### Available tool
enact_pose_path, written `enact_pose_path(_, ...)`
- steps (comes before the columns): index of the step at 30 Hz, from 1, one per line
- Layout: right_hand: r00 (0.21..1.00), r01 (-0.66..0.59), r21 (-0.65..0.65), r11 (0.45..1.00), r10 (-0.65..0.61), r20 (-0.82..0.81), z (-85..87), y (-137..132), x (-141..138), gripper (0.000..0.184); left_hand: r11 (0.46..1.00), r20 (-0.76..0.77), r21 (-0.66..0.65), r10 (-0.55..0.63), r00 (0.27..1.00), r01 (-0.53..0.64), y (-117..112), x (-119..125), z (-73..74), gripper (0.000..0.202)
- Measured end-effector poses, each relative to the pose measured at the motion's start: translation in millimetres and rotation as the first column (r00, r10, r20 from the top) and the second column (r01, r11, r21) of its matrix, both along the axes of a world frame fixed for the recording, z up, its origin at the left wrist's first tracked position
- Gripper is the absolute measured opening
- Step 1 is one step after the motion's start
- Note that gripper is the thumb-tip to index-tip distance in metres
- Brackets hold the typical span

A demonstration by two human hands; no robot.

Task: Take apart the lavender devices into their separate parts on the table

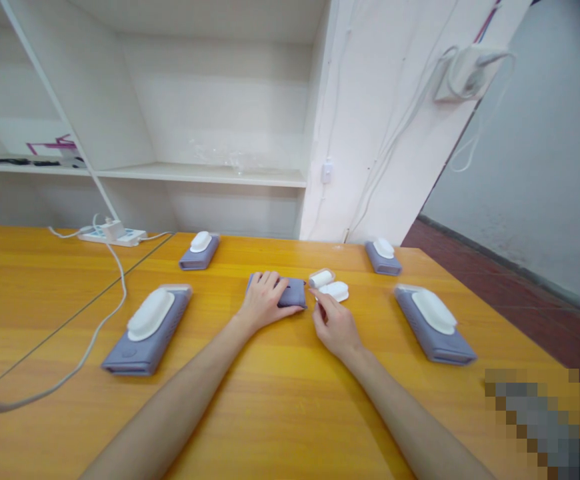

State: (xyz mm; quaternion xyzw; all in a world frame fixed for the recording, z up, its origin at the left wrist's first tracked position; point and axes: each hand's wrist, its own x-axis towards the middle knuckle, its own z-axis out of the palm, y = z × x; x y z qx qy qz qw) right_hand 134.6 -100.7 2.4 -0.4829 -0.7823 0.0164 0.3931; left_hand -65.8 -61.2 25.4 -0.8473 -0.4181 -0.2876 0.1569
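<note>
Going by the middle grey pouch (294,293): two left cases (135,353) with white tops are sitting off to its left. The left hand (263,300) is lying over the pouch, fingers half spread, thumb along its near edge, seemingly pinning it on the table (270,413). The right hand (337,327) is working just beside its right end, thumb and index nearly meeting; can't tell if they're gripping anything. White pieces (338,291) are lying right of it, then two right cases (433,340) further out. Looks like fiddly handling at the pouch's end, probably calling for a steady left hold and a fine pinch. The left hand is hiding much of the pouch, and a pixelated patch (535,420) is covering the near-right corner.
</note>
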Motion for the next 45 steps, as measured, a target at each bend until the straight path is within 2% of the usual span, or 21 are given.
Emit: enact_pose_path(45,1.000,0.001,0.002,1.000,-0.001,0.011,0.1,2.5,-0.9,0.035,1.000,0.027,-0.003,0.006,1.000,-0.006,-0.1,-0.1,-0.5,0.054)
